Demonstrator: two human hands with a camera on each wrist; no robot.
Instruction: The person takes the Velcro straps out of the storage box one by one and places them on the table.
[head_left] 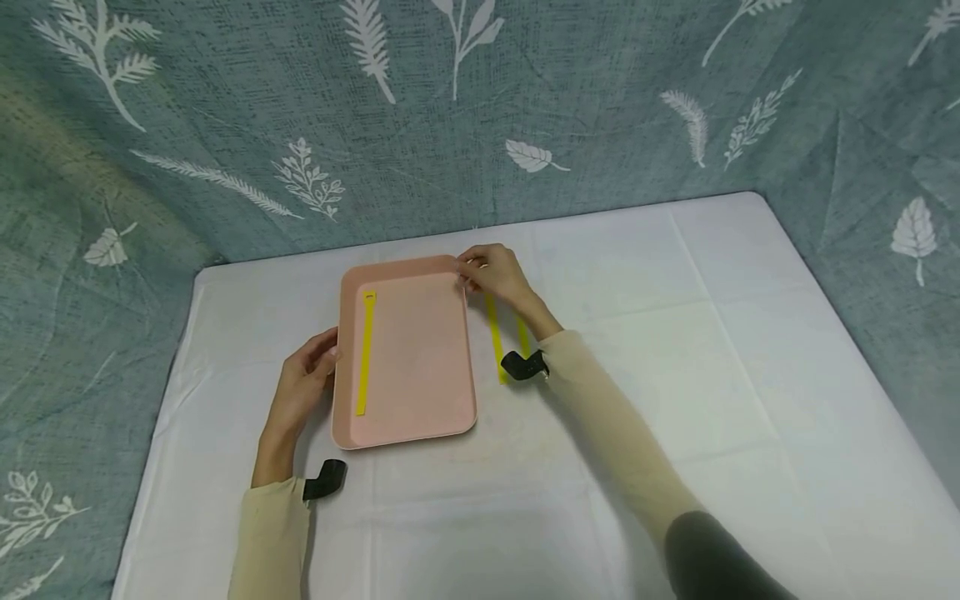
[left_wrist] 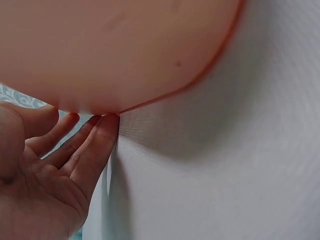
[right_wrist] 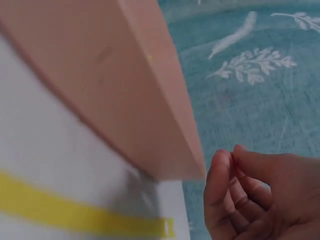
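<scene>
A pink rectangular tray [head_left: 420,358] sits on the white-covered table with a yellow slotted strap [head_left: 365,354] lying lengthwise inside it. At its left edge, my left hand [head_left: 303,379] touches the rim with its fingertips; in the left wrist view those fingers [left_wrist: 95,145] are fairly straight against the tray's side. By the far right corner is my right hand [head_left: 491,271]. In the right wrist view, its thumb and forefinger [right_wrist: 217,165] meet beside the tray's corner, nothing showing between them. Two more yellow straps, one of them [head_left: 496,337] nearer the tray, lie under the right wrist.
A white cloth [head_left: 675,358] covers the table. Green leaf-patterned fabric [head_left: 420,158] hangs behind the far edge and along both sides. Black wrist mounts, one of them [head_left: 326,479] on the left sleeve, stick out over the tabletop.
</scene>
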